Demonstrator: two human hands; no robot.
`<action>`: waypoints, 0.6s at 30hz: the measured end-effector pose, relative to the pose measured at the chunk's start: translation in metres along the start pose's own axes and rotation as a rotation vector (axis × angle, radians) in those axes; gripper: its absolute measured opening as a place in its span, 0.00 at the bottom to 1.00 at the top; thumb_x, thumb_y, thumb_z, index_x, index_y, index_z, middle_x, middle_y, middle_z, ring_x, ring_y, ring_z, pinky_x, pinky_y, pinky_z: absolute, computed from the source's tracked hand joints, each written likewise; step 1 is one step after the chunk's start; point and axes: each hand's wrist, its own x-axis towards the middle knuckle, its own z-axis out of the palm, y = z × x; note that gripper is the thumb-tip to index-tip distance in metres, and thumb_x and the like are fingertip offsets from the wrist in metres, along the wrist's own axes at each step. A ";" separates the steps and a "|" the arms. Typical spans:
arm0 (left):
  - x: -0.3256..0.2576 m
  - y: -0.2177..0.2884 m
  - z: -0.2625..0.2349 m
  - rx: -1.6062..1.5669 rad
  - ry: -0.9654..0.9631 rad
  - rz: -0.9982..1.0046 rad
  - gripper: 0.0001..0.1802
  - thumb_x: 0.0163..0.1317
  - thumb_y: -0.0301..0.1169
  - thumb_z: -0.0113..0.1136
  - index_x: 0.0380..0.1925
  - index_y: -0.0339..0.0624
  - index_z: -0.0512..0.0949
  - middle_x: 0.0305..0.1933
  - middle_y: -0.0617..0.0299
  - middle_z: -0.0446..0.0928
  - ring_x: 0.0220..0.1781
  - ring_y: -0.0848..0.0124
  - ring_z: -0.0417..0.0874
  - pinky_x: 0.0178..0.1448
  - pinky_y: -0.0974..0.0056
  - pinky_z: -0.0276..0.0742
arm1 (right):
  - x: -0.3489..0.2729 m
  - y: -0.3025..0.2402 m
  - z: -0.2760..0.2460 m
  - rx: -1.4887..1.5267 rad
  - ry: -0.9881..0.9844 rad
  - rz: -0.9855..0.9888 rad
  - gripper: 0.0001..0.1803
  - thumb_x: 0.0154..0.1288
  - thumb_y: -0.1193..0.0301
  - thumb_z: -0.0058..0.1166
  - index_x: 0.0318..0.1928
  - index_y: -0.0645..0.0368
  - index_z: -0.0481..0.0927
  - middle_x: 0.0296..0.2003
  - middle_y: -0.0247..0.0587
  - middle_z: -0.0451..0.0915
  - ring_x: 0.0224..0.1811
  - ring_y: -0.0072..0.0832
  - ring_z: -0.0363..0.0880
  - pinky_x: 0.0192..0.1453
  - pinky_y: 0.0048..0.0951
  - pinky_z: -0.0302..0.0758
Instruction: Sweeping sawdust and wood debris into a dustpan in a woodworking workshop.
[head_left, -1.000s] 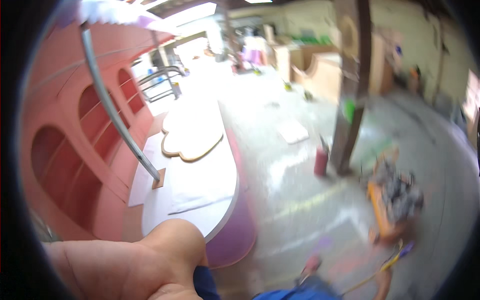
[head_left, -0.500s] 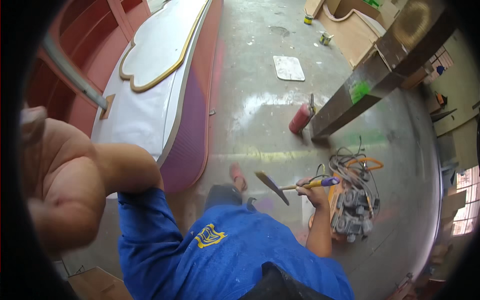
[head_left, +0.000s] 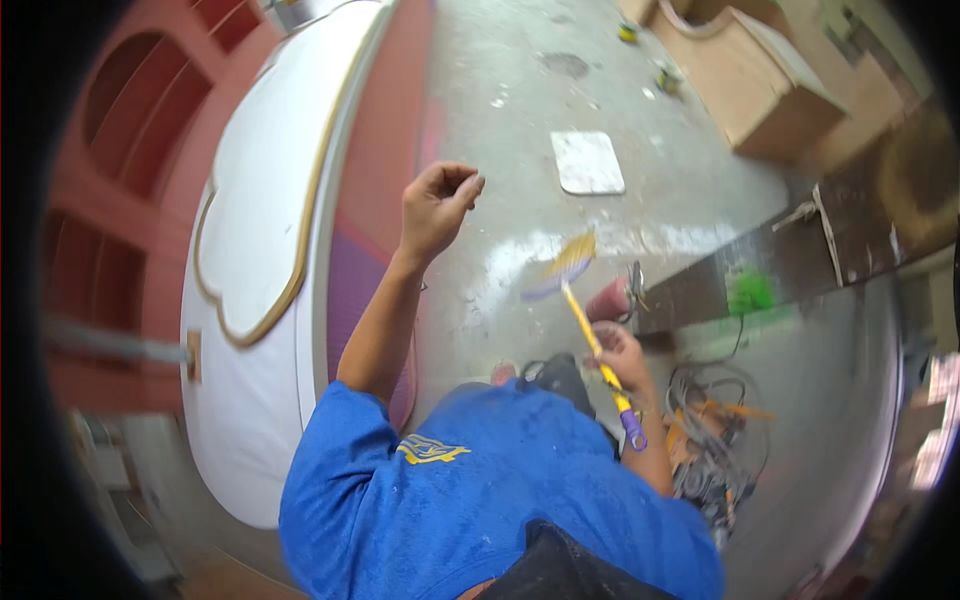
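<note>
Your right hand [head_left: 618, 352] is wrapped around the yellow handle of a hammer [head_left: 590, 330], gripping about midway so the purple butt end sticks out below your fist, and the head is up and blurry over the concrete floor [head_left: 500, 90]. Your left hand [head_left: 437, 208] is lifted out in front, fingers curled into a loose fist with the thumb tucked against them. I can't tell if there's something small pinched in there; nothing shows.

My take on handling this well: slide your grip a bit lower toward that purple end so you get more control over the head, and keep the raised left hand out of the hammer's path, since right now the two are near each other but apart.

Just to your left is the big white panel [head_left: 250, 230] with gold trim, lying flat on a reddish-pink cabinet [head_left: 100, 190] with arched cutouts. Its edge sits right beside your left forearm, so a wide elbow could clip it.

On your right, low down, there's a tangle of cables [head_left: 715, 440] with orange bits around your feet, which looks like the main trip risk. A red canister [head_left: 612, 298] stands beside a dark beam [head_left: 790, 260] just past the hammer head. Farther off, a white square slab [head_left: 587, 162] lies on the floor and a wooden box [head_left: 760, 85] sits beyond it.
</note>
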 end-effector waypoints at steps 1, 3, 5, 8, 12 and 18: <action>0.013 -0.030 0.014 0.061 -0.080 -0.070 0.04 0.48 0.24 0.55 0.24 0.34 0.72 0.21 0.64 0.72 0.21 0.81 0.71 0.26 0.77 0.68 | 0.021 -0.016 -0.004 0.095 0.128 0.048 0.20 0.45 0.83 0.44 0.44 0.64 0.64 0.31 0.44 0.69 0.23 0.30 0.73 0.26 0.29 0.74; 0.042 -0.081 0.041 0.123 -0.229 -0.175 0.05 0.47 0.25 0.55 0.24 0.34 0.72 0.21 0.64 0.73 0.21 0.81 0.71 0.26 0.77 0.68 | 0.072 -0.027 -0.032 0.092 0.301 0.252 0.17 0.47 0.80 0.44 0.42 0.63 0.65 0.26 0.42 0.70 0.19 0.26 0.71 0.18 0.25 0.70; 0.072 -0.130 0.060 0.228 -0.318 -0.260 0.06 0.47 0.26 0.56 0.24 0.34 0.73 0.21 0.63 0.73 0.21 0.80 0.72 0.27 0.76 0.68 | 0.110 -0.009 -0.065 0.024 0.358 0.456 0.14 0.48 0.78 0.44 0.39 0.63 0.66 0.22 0.40 0.70 0.15 0.24 0.69 0.14 0.24 0.68; 0.119 -0.211 0.079 0.504 -0.486 -0.349 0.09 0.45 0.28 0.57 0.25 0.34 0.73 0.20 0.61 0.74 0.22 0.78 0.73 0.27 0.75 0.69 | 0.181 0.007 -0.107 -0.229 0.301 0.465 0.05 0.49 0.74 0.45 0.24 0.61 0.66 0.13 0.33 0.65 0.09 0.19 0.62 0.09 0.22 0.60; 0.161 -0.298 0.081 0.608 -0.509 -0.627 0.10 0.43 0.27 0.56 0.25 0.32 0.73 0.19 0.59 0.73 0.20 0.76 0.73 0.26 0.73 0.69 | 0.267 -0.003 -0.154 -0.060 0.368 0.556 0.05 0.50 0.73 0.46 0.24 0.60 0.67 0.13 0.30 0.64 0.09 0.17 0.60 0.09 0.20 0.59; 0.228 -0.401 0.093 0.587 -0.409 -1.034 0.09 0.41 0.25 0.57 0.25 0.32 0.73 0.19 0.59 0.73 0.18 0.75 0.73 0.23 0.73 0.69 | 0.388 -0.063 -0.214 0.067 0.383 0.527 0.05 0.51 0.72 0.45 0.24 0.60 0.69 0.13 0.30 0.65 0.10 0.17 0.63 0.09 0.20 0.60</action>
